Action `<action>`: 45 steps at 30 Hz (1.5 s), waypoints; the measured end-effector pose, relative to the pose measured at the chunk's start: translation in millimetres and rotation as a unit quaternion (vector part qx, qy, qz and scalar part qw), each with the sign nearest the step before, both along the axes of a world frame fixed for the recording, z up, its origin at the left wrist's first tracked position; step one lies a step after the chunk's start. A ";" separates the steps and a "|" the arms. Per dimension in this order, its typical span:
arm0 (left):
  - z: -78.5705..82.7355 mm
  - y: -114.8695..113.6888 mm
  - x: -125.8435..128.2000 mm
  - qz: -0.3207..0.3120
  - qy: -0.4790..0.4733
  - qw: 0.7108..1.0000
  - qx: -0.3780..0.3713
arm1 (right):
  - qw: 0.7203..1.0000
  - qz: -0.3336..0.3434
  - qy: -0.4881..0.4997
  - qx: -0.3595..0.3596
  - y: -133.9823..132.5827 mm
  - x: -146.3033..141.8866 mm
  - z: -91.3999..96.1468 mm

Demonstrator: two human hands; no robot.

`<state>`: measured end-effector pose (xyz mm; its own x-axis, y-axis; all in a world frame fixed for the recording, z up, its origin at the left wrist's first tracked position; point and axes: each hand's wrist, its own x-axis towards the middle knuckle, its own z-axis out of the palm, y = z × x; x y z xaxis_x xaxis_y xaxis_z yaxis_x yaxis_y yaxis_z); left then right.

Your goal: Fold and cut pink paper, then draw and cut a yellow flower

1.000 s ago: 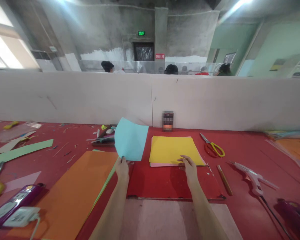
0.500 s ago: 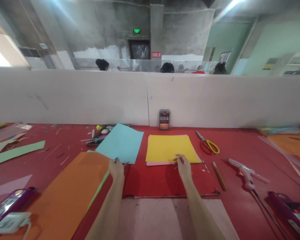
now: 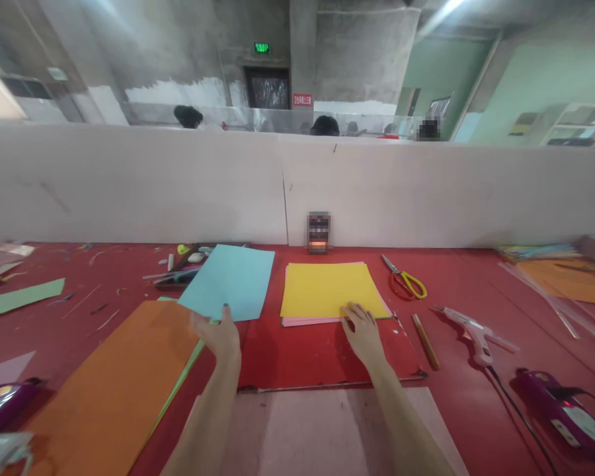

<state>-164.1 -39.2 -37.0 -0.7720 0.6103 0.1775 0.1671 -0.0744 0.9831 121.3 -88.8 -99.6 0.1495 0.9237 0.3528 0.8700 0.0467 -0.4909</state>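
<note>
A light blue sheet of paper lies on the left, overlapping the far end of a large orange sheet with green paper under it. My left hand is at their meeting edges, thumb and fingers spread; its fingertips blur against the orange sheet. To the right, a yellow sheet tops a small stack with pink paper showing at its edges. My right hand rests its outstretched fingers on the stack's near right edge. Beneath the stack's front lies a red board.
Scissors, a brown stick and a pink glue gun with a cord lie to the right. Purple devices sit at both sides. A tool tray stands behind the blue sheet. A white partition closes off the back.
My left hand has moved left from the blue sheet's near edge, its fingers now spread. My right fingers lie flatter on the yellow sheet. The whole view has shifted slightly.
</note>
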 end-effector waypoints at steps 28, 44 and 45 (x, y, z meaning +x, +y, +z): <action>-23.8 -21.0 61.9 -0.417 0.348 0.835 -0.085 | 0.998 -0.021 0.034 0.041 -0.6 0.1 6.1; -5.5 -29.1 65.4 -0.517 -0.067 0.853 0.037 | 0.995 0.013 0.065 0.068 12.3 -14.4 12.0; -4.5 -28.3 64.7 -0.518 -0.064 0.852 0.038 | 0.995 0.021 0.065 0.068 11.8 -15.1 12.2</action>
